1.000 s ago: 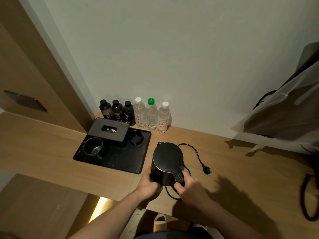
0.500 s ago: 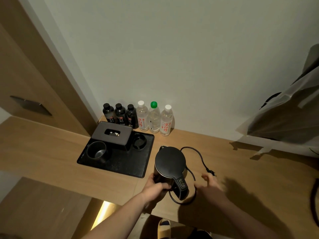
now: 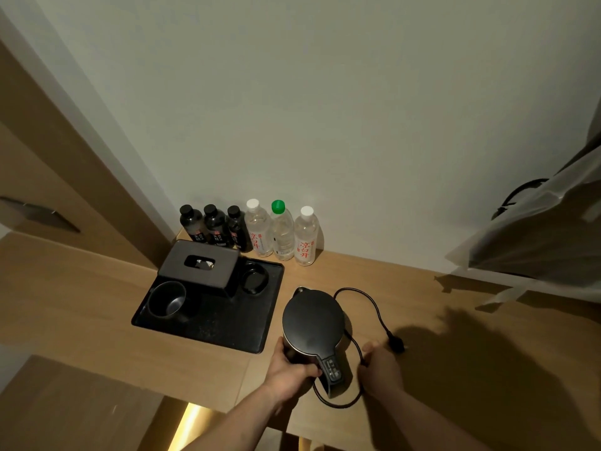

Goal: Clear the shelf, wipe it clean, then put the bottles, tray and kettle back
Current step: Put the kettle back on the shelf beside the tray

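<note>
Left grip (image 3: 290,366): fingers curled round the lower body of the kettle (image 3: 313,323), at the side nearest the person; it holds the kettle upright on the shelf (image 3: 81,294).
Right grip (image 3: 379,364): fingers bent over the power cord (image 3: 364,297) where it loops past the kettle's base; they appear to pinch it, though the contact is dim.
Kettle from the left grip: directly ahead and touching; its handle (image 3: 331,374) runs back toward the person, between the two grips.
Cord from the right grip: one run arcs away behind the kettle, one loop curls back under the handle; the plug (image 3: 395,343) lies just beyond the fingertips, to their outer side.
Nearer hand: left for the body, right for cord and plug.
Tray (image 3: 227,323): just outside the left grip, beside the kettle.
Bottles (image 3: 250,229): well beyond both grips, in a row against the wall.
Judgement: everything stands in place; the remaining move looks like tidying the cord.
</note>
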